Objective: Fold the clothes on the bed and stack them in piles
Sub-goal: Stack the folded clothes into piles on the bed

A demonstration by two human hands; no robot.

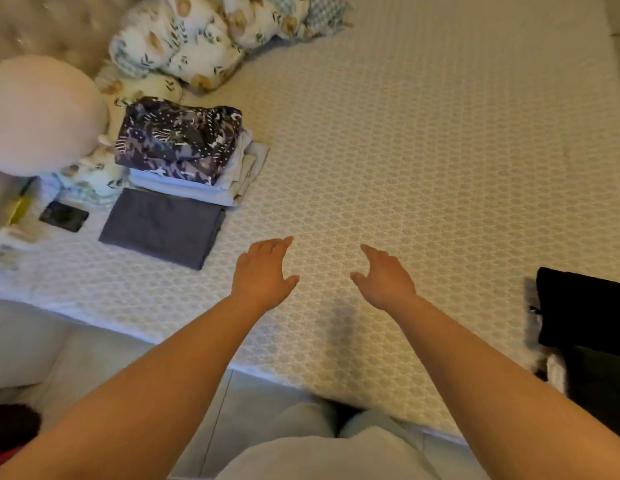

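Note:
Both my arms reach out over the bed (422,161), which has a pale patterned cover. My left hand (263,271) and my right hand (384,277) hover side by side above the cover, fingers relaxed and holding nothing. To the left lies a folded grey garment (161,226), flat on the bed. Behind it stands a pile of folded clothes (183,154) with a dark patterned piece on top and pale pieces beneath. A black garment (585,313) lies unfolded at the right edge of the view, partly cut off.
Floral pillows (183,46) are bunched at the head of the bed, beside a round pink cushion (41,112). A black phone (64,216) and some papers (10,244) lie at the far left. The bed's near edge runs below my forearms, with floor beneath.

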